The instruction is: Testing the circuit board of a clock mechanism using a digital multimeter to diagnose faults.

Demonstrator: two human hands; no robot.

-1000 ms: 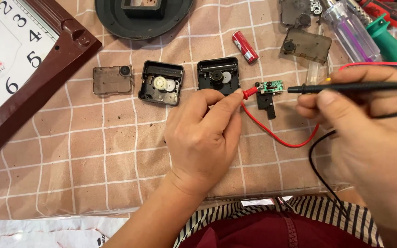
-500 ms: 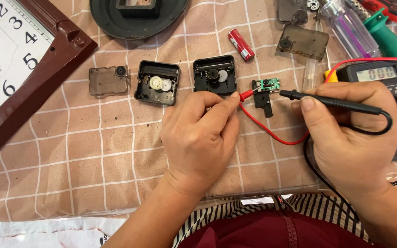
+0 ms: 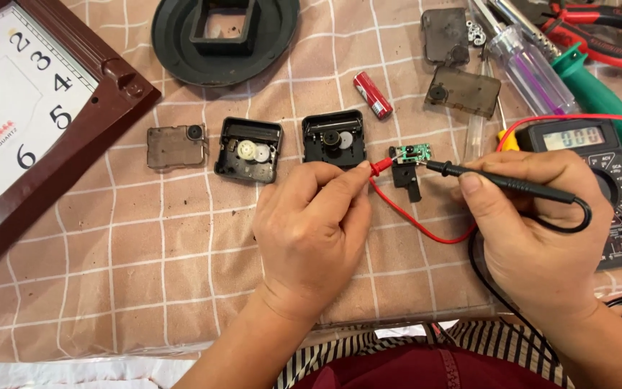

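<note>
A small green circuit board [image 3: 415, 153] lies on the checked cloth of the surface [image 3: 145, 238], just right of an open black clock movement [image 3: 333, 137] and touching a small black part [image 3: 405, 175] below it; it is tiny, with dark spots on top and bare wire at its left end. The left hand [image 3: 311, 230] has its fingers pinched around a red probe [image 3: 381, 168], whose tip meets the board's left end. The right hand [image 3: 534, 223] grips a black probe [image 3: 505, 184] between thumb and fingers, its tip at the board's right edge. A red lead [image 3: 426, 227] loops under the board between the hands, and a black lead [image 3: 574, 220] curls round the right hand. The multimeter [image 3: 613, 173] sits just behind the right hand, partly hidden by it, its grey display lit. Two opened movements are in view: the one by the board and a second [image 3: 248, 149] with pale gears to its left. Three smoky clear covers lie about: one [image 3: 175, 146] at far left, two [image 3: 463, 90] near the top right. One red battery [image 3: 372, 94] lies above the movements. A round black back plate [image 3: 174, 43] is at the top, and one brown-framed clock face [image 3: 30, 130] fills the left. Two screwdrivers, one clear-handled [image 3: 530, 72] and one green-handled [image 3: 599, 97], and red pliers [image 3: 599, 32] crowd the top right corner.
</note>
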